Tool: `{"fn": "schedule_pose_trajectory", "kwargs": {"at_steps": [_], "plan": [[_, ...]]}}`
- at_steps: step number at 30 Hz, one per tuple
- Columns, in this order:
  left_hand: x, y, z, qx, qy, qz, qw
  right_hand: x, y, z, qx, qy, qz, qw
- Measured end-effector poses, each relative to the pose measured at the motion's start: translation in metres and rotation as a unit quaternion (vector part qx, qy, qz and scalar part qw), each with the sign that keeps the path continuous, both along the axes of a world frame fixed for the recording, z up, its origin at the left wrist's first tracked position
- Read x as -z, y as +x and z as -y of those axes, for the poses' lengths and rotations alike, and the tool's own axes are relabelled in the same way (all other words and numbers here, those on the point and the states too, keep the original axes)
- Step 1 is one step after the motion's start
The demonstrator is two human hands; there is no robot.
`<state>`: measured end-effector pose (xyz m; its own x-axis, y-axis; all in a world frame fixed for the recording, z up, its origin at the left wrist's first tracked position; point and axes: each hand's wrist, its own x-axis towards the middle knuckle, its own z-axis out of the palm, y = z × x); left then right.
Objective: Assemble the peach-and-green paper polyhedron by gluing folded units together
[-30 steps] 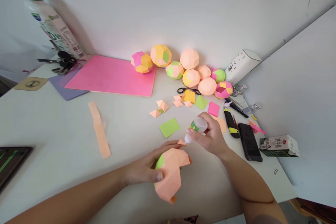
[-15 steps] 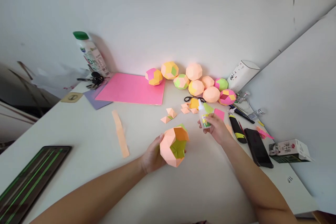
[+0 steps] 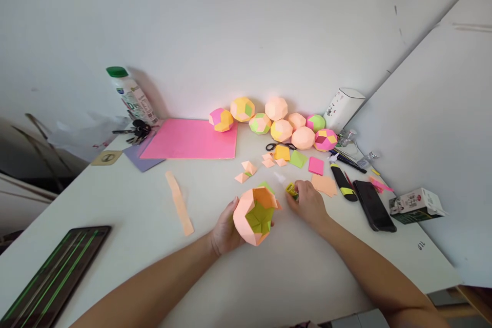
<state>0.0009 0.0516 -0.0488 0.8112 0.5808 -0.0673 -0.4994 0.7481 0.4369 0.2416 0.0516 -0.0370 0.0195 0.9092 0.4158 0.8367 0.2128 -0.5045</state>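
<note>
My left hand [image 3: 227, 229] is wrapped round a partly open paper ball [image 3: 246, 215], peach outside with green and orange showing within. To its right, my right hand [image 3: 309, 204] grips a small glue bottle [image 3: 291, 191] with a yellow-green label. The bottle is tilted, its pale nozzle pointing away to the upper left, apart from the ball. Just beyond the ball lie small folded peach paper pieces [image 3: 249, 167]. Further back are an orange paper square [image 3: 282, 152], a green paper square [image 3: 297, 159], a pink paper square [image 3: 315, 166] and peach paper sheets [image 3: 324, 184].
Several finished paper balls [image 3: 303, 138] line the wall, with black-handled scissors [image 3: 280, 147] before them. A pink board [image 3: 188, 138], keys [image 3: 139, 131] and a bottle [image 3: 132, 95] stand left. Rightward are a cutter [image 3: 343, 182], a phone [image 3: 373, 205] and a milk carton [image 3: 417, 205].
My right hand has lowered the glue bottle toward the table, and the bottle now tips more to the left. The paper ball stays in my left hand. The view has turned slightly.
</note>
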Motion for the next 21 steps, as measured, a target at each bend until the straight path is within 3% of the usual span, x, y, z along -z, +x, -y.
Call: {"fn": "schedule_pose_trajectory", "kwargs": {"at_steps": [5, 7, 9, 13, 16, 21], "plan": [[0.0, -0.002, 0.003, 0.005, -0.002, 0.005, 1.0, -0.007, -0.007, 0.011, -0.053, 0.065, -0.035, 0.996], [0.002, -0.003, 0.003, 0.011, -0.002, 0.008, 1.0, -0.008, -0.013, 0.017, -0.09, 0.047, -0.076, 0.992], [0.003, -0.003, 0.004, 0.011, 0.004, 0.006, 1.0, -0.007, -0.019, 0.022, -0.145, -0.023, -0.17, 0.974], [0.005, -0.004, 0.006, 0.007, 0.022, 0.002, 1.0, 0.0, -0.028, 0.023, -0.199, -0.198, -0.406, 0.869], [0.006, -0.004, 0.006, 0.009, 0.044, -0.008, 0.999, 0.003, -0.031, 0.02, -0.197, -0.268, -0.503, 0.797], [0.011, -0.004, 0.004, 0.026, 0.059, -0.014, 0.998, 0.0, -0.033, 0.016, -0.182, -0.317, -0.571, 0.735]]}}
